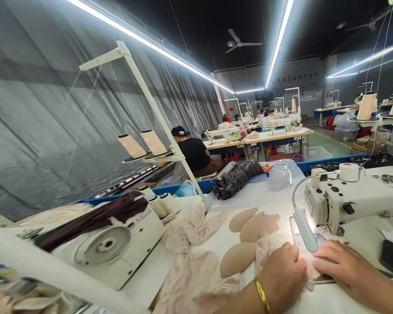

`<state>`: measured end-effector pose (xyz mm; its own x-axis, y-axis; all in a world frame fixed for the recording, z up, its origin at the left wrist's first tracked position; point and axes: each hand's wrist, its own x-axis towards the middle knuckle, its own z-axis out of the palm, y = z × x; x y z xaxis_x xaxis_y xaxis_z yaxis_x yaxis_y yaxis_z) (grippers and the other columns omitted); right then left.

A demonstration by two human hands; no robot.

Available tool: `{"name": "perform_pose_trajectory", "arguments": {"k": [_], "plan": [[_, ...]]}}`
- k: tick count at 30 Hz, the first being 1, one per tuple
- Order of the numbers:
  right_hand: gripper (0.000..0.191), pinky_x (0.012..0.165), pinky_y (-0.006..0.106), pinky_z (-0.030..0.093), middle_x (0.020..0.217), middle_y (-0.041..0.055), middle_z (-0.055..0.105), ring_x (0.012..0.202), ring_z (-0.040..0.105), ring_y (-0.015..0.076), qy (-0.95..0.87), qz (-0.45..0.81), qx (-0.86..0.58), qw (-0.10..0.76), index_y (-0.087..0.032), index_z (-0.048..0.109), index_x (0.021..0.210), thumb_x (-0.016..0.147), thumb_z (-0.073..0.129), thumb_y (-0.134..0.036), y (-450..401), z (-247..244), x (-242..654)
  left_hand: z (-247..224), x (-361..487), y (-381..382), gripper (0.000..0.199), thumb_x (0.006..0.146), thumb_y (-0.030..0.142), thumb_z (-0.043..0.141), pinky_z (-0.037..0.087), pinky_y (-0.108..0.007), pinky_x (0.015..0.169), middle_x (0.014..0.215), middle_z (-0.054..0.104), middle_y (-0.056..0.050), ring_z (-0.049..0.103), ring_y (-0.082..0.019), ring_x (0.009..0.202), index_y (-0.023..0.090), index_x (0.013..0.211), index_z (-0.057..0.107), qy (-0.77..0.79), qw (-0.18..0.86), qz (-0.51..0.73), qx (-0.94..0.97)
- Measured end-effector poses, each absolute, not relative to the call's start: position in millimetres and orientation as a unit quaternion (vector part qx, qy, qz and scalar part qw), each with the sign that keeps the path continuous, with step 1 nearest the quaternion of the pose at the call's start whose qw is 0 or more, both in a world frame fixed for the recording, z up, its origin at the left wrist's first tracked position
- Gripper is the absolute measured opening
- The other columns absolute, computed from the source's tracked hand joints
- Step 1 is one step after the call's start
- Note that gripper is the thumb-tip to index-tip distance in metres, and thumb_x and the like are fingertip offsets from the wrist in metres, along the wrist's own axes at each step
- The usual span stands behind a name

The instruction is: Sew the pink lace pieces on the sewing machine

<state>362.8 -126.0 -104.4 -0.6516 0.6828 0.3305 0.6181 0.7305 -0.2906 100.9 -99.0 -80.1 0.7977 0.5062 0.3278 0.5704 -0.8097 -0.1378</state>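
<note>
My left hand point(283, 270), with a gold bangle at the wrist, has its fingers curled closed on pale pink fabric point(263, 253) left of the sewing machine's needle area. My right hand point(342, 266) rests on the machine bed, its fingers reaching over the same lit fabric, fairly flat. The white sewing machine point(356, 196) stands just beyond both hands, and its grey lamp point(305, 231) hangs between them, hiding the needle. Beige oval pads point(237, 259) lie left of my left hand, beside a pile of pink lace fabric point(190, 279).
A second machine point(108, 244) with dark cloth on top stands at the left, near a thread stand point(150, 96). A black plastic bundle point(237, 178) lies on a clear sheet behind. A phone point(392, 257) is at the right edge. A person in black point(193, 152) sits beyond.
</note>
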Motion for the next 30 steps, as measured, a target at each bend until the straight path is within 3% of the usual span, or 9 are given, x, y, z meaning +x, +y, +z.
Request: {"name": "perform_pose_trajectory", "arguments": {"k": [3, 6, 13, 22, 30], "plan": [[0.04, 0.081, 0.035, 0.051, 0.109, 0.0052, 0.067, 0.097, 0.062, 0.0224, -0.915, 0.052, -0.364, 0.169, -0.028, 0.066, 0.122, 0.103, 0.043, 0.0, -134, -95, 363, -79, 103, -99, 0.027, 0.093, 0.022, 0.071, 0.041, -0.037, 0.071, 0.081, 0.058, -0.002, 0.055, -0.021, 0.079, 0.021, 0.076, 0.051, -0.219, 0.143, -0.211, -0.942], [0.036, 0.075, 0.034, 0.048, 0.101, 0.0047, 0.063, 0.092, 0.06, 0.0219, -0.919, 0.053, -0.367, 0.133, -0.024, 0.065, 0.109, 0.1, 0.042, 0.003, -138, -87, 363, -77, 104, -97, 0.025, 0.093, 0.018, 0.07, 0.042, -0.036, 0.072, 0.078, 0.057, 0.0, 0.051, -0.018, 0.073, 0.021, 0.076, 0.05, -0.197, 0.147, -0.233, -0.941], [0.04, 0.08, 0.034, 0.048, 0.103, 0.0047, 0.063, 0.096, 0.061, 0.0224, -0.914, 0.128, -0.359, 0.14, -0.028, 0.07, 0.119, 0.107, 0.04, -0.004, -140, -77, 368, -79, 108, -101, 0.018, 0.092, 0.018, 0.066, 0.04, -0.036, 0.073, 0.08, 0.057, -0.001, 0.049, -0.019, 0.074, 0.021, 0.082, 0.052, -0.21, 0.122, -0.236, -0.941], [0.037, 0.082, 0.034, 0.049, 0.104, 0.0043, 0.064, 0.099, 0.061, 0.0223, -0.906, 0.17, -0.366, 0.13, -0.025, 0.071, 0.107, 0.106, 0.04, -0.004, -143, -70, 367, -79, 113, -101, 0.011, 0.091, 0.018, 0.063, 0.041, -0.036, 0.072, 0.084, 0.06, -0.001, 0.051, -0.019, 0.075, 0.021, 0.085, 0.054, -0.207, 0.097, -0.253, -0.94], [0.044, 0.088, 0.04, 0.052, 0.111, 0.004, 0.069, 0.103, 0.063, 0.025, -0.89, 0.174, -0.398, 0.139, -0.028, 0.067, 0.123, 0.094, 0.05, 0.001, -140, -78, 369, -87, 115, -96, 0.007, 0.088, 0.016, 0.063, 0.04, -0.037, 0.071, 0.091, 0.067, -0.002, 0.055, -0.019, 0.078, 0.019, 0.091, 0.059, -0.179, 0.066, -0.276, -0.942]]}}
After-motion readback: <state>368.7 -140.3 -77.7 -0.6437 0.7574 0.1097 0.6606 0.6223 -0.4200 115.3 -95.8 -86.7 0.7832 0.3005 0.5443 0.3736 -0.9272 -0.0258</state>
